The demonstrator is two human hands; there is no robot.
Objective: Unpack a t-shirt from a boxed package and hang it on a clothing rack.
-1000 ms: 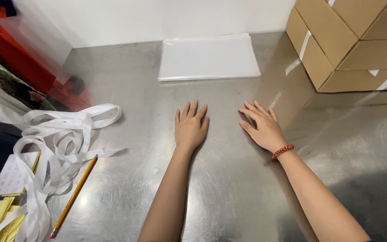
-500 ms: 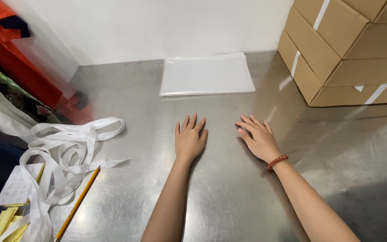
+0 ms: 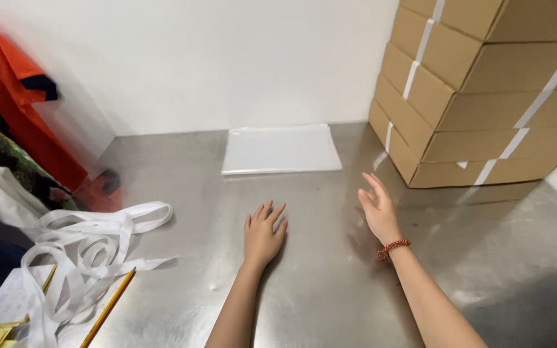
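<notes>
My left hand [image 3: 262, 233] lies flat, palm down, on the steel table [image 3: 317, 283], fingers slightly apart and holding nothing. My right hand [image 3: 378, 209], with a red bead bracelet [image 3: 392, 247] at the wrist, is lifted off the table with its fingers spread and empty. A flat stack of clear plastic bags [image 3: 281, 149] lies beyond both hands by the white wall. The right hand is nearest the stacked cardboard boxes [image 3: 485, 90].
White fabric straps [image 3: 91, 248] lie tangled at the left with a yellow pencil [image 3: 107, 308] and a white sheet [image 3: 13, 296] beside them. Orange and patterned cloth [image 3: 14, 122] hangs at the far left. The boxes fill the back right corner.
My right hand has lifted off the table and turned edge-up. The view has tilted upward, showing more wall and boxes. My left hand stays flat.
</notes>
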